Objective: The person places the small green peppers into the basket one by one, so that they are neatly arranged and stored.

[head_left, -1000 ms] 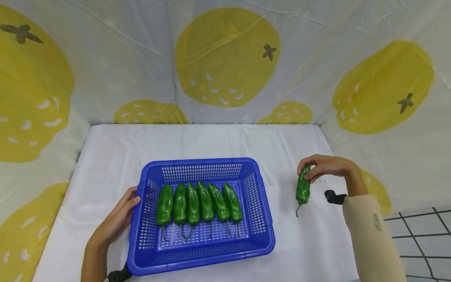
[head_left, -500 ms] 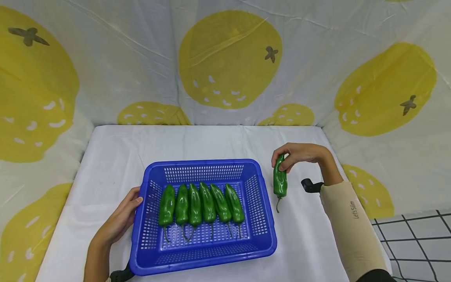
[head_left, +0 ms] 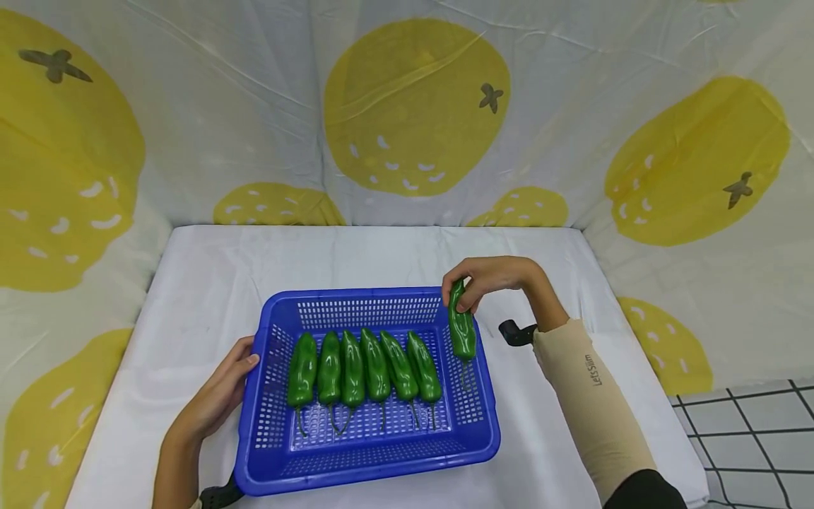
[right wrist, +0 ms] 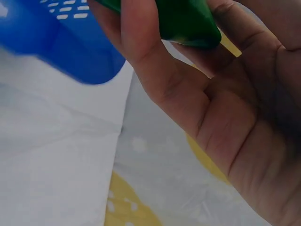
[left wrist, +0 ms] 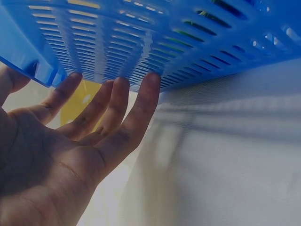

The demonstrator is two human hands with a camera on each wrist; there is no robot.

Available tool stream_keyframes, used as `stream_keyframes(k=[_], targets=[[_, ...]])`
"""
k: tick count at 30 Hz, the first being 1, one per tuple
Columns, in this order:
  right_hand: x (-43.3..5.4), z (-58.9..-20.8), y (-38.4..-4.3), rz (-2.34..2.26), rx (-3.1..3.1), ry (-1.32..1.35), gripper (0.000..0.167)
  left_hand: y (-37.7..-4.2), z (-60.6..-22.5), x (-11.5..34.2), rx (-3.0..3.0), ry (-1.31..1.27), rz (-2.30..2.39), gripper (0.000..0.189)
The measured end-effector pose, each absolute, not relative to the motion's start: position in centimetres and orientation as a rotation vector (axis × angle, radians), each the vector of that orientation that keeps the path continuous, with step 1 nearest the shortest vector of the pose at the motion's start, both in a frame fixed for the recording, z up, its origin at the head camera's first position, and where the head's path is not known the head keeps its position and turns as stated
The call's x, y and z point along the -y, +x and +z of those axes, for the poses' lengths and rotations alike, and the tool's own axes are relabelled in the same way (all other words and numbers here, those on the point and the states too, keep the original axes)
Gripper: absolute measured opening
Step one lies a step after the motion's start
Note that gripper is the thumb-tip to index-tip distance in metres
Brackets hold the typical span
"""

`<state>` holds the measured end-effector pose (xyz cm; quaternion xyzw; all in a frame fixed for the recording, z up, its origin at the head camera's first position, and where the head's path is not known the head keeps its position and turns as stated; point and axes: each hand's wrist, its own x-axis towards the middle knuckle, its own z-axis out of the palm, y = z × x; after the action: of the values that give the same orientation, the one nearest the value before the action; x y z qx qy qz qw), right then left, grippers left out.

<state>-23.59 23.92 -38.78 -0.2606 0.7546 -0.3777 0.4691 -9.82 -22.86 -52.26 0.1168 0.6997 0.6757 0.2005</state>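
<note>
In the head view, my right hand [head_left: 488, 277] pinches a green pepper [head_left: 462, 332] by its blunt upper end, stem hanging down, over the right side of a blue plastic basket [head_left: 369, 475]. Several more green peppers [head_left: 352, 371] lie side by side inside, stems toward me. My left hand [head_left: 213, 399] holds the basket's left rim, thumb on top. From the left wrist, fingertips touch the slotted outer wall [left wrist: 197, 28] from below. The right wrist view has the pepper [right wrist: 188, 21] between thumb and fingers, partly cut off by the frame edge.
A white cloth [head_left: 216, 276] covers the table under the basket. Behind and at the sides hangs a curtain [head_left: 416, 106] with yellow fruit prints. Black-lined white grid flooring [head_left: 757, 438] shows at the lower right.
My right hand has carried the pepper leftward from the table's right side to over the basket's right edge. The left hand and basket stay nearly where they were.
</note>
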Motion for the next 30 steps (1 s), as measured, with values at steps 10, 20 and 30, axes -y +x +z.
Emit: stream_keyframes(k=[10,20,30], targets=[[-19.5,-40.5,-23.3,-0.737,-1.828,-0.645,0.018,-10.0,-52.4,22.6,-1.939,0.338,1.895,0.041],[-18.7,-43.2,-22.7,-0.687,-1.793,-0.553,0.021,-10.2,-52.5,22.3,-1.940,0.337,1.891,0.041],[-18.7,-44.5,-22.3,-0.584,-1.825,-0.501,0.020,-10.3,-52.6,22.3,-1.944,0.343,1.889,0.043]])
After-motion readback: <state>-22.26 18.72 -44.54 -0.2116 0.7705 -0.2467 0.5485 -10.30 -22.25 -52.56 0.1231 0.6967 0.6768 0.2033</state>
